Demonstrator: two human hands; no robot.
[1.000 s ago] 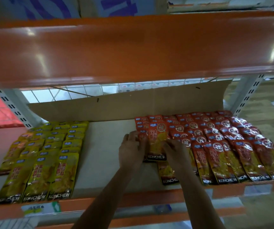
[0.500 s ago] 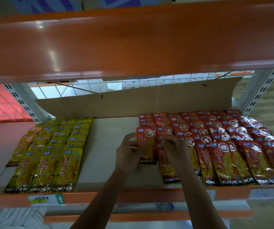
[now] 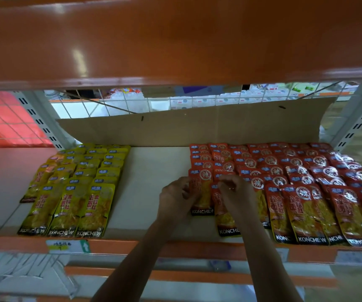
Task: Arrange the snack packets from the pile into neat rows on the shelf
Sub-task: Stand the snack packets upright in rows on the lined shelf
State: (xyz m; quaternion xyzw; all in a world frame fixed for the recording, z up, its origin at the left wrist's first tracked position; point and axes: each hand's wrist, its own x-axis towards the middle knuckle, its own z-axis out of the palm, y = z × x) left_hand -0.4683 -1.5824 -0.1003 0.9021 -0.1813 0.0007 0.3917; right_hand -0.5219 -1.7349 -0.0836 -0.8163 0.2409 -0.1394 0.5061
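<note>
Red KONCHEW snack packets (image 3: 302, 182) lie in overlapping rows on the right half of the white shelf (image 3: 151, 171). My left hand (image 3: 175, 198) pinches the left edge of the leftmost front red packet (image 3: 203, 197). My right hand (image 3: 236, 196) rests on the neighbouring red packet (image 3: 224, 221), fingers curled at its top, hiding most of it. Yellow KONCHEW packets (image 3: 75, 188) lie in neat rows on the left of the shelf.
An orange beam (image 3: 175, 40) of the upper shelf hangs low overhead. A brown cardboard sheet (image 3: 197, 127) stands along the back. The orange front rail (image 3: 114, 247) carries a price label (image 3: 66, 246). Grey slotted uprights stand at both back corners.
Both hands have stayed on the two leftmost front red packets, shifting them slightly back into line. The camera has tilted and moved closer.
</note>
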